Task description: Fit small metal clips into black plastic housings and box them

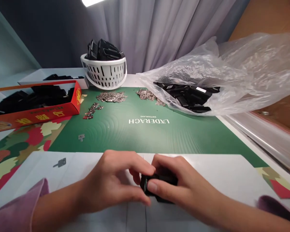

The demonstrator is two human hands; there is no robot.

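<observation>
Currently: left hand [110,183] and right hand [181,188] half-curled, fingertips pinching black plastic part [157,180] between them, over white card sheet [215,174]. Beyond: green mat [159,138], metal clip piles [111,96], white slotted basket [103,77] holding black pieces [103,50].

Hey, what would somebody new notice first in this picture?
The left hand and right hand, at bottom centre, hold a small black plastic piece over a white sheet. Beyond them, a green Läderach mat carries heaps of small metal parts. Black plastic pieces sit in a white slotted basket behind, a clear plastic bag right, and a red cardboard box left.
</observation>
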